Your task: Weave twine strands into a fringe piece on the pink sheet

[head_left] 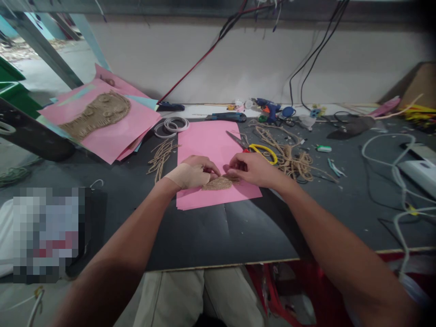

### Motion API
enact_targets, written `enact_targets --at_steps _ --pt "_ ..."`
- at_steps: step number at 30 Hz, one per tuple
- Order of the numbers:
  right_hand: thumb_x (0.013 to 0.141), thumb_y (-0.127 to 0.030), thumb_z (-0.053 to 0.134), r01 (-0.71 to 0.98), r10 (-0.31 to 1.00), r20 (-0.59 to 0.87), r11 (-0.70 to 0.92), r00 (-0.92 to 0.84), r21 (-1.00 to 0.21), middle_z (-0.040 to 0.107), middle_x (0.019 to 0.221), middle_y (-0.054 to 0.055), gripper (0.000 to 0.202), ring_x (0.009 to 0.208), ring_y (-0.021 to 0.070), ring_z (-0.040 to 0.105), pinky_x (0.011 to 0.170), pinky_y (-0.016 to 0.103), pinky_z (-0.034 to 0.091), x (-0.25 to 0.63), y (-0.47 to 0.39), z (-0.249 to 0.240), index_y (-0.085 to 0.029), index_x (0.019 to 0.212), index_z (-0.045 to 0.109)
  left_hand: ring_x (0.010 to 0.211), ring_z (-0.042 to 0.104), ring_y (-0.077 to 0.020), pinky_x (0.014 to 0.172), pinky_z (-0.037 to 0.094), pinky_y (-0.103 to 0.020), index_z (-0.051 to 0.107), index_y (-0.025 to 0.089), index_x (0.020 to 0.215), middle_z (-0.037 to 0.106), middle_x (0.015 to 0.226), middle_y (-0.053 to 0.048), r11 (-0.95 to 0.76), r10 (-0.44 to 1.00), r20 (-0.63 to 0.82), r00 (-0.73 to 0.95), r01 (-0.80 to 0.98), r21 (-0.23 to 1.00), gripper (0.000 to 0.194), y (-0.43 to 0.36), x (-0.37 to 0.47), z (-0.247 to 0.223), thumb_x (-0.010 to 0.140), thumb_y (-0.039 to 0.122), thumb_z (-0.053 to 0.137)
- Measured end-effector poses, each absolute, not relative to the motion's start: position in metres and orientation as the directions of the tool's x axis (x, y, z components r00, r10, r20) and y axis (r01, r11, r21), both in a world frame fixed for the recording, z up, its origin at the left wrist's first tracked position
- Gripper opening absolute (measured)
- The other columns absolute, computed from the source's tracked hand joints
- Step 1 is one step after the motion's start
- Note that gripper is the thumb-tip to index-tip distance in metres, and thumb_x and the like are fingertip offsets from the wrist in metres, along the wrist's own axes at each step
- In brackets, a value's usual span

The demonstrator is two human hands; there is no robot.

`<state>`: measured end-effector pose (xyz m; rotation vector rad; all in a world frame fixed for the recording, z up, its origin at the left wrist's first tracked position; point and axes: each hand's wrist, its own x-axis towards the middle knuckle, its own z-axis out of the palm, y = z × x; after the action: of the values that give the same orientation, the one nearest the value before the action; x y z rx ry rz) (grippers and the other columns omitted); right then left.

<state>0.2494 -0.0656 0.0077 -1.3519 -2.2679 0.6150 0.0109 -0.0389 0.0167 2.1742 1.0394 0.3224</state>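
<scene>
A small flat shape made of rows of brown twine [218,184] lies on a stack of pink paper sheets [207,136] in front of me. My left hand [194,172], with a pale wrap around its palm and wrist, has its fingers closed at the shape's upper edge. From the other side my right hand [250,168] pinches at the right end of the twine, its fingertips close to the left ones. The exact grip is partly hidden by the fingers. Scissors with yellow handles [264,153] lie just beyond my right hand.
Loose twine [296,163] lies right of the paper, cut twine pieces [161,156] left. Behind are tape rings [171,127], a utility knife [226,117] and a blue glue gun [270,109]. A larger twine shape [98,113] rests on sheets at left. White cables [397,170] loop at right.
</scene>
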Motion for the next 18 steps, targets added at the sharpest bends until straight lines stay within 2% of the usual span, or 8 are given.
enact_targets --at_steps 6,11,18 --pt "0.086 -0.036 0.072 0.758 0.945 0.205 0.327 -0.255 -0.564 0.069 0.075 0.003 0.019 0.065 0.0153 0.058 0.059 0.03 0.041 0.23 -0.07 -0.003 -0.019 0.081 0.064 0.075 0.062 -0.0147 0.068 0.047 -0.027 0.077 0.018 0.09 0.071 0.084 -0.004 -0.382 0.821 -0.037 0.57 0.597 0.705 0.017 -0.04 0.013 0.013 0.075 0.023 0.069" --pt "0.079 -0.043 0.08 0.746 0.959 0.173 0.284 -0.226 -0.602 0.071 0.078 0.003 0.028 0.065 0.0156 0.059 0.059 0.03 0.041 0.225 -0.073 -0.007 -0.02 0.081 0.065 0.071 0.059 -0.0135 0.065 0.045 -0.027 0.075 0.017 0.085 0.069 0.079 -0.003 -0.347 0.84 -0.067 0.539 0.627 0.698 0.014 -0.04 0.014 0.015 0.074 0.023 0.07" --pt "0.078 -0.037 0.081 0.722 0.966 0.151 0.258 -0.212 -0.642 0.071 0.077 0.002 0.024 0.064 0.0149 0.059 0.06 0.03 0.042 0.224 -0.075 -0.006 -0.02 0.079 0.064 0.07 0.058 -0.0138 0.063 0.044 -0.027 0.076 0.017 0.082 0.069 0.076 -0.002 -0.281 0.854 -0.127 0.505 0.653 0.703 0.015 -0.033 -0.001 0.022 0.068 0.023 0.075"
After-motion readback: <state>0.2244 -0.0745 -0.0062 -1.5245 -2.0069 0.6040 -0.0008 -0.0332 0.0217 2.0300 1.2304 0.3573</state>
